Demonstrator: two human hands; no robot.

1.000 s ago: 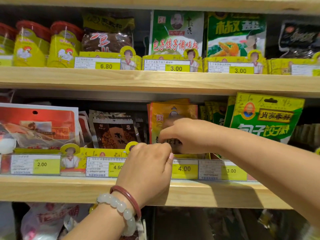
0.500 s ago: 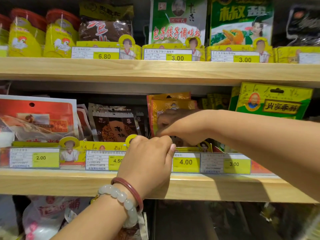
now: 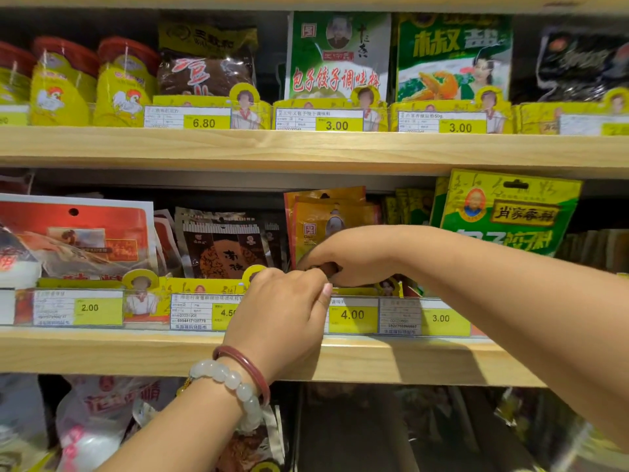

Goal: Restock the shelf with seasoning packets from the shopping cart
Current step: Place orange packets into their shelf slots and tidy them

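While both hands meet at the middle shelf (image 3: pixel 374 362), right hand (image 3: pixel 354 257) fingers pinching orange packets (image 3: pixel 326 219), left hand (image 3: pixel 282 311) curled, grip unclear

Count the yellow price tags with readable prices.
6: upper shelf 6.80, 3.00, 3.00; lower shelf 2.00, 4.00, 3.00. A seventh is partly hidden by the left hand.

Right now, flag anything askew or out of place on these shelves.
The large green packet on the middle shelf leans tilted, its top overlapping the upper shelf's edge. The orange packets the right hand is reaching into stand unevenly. Nothing is visibly spilled or torn.
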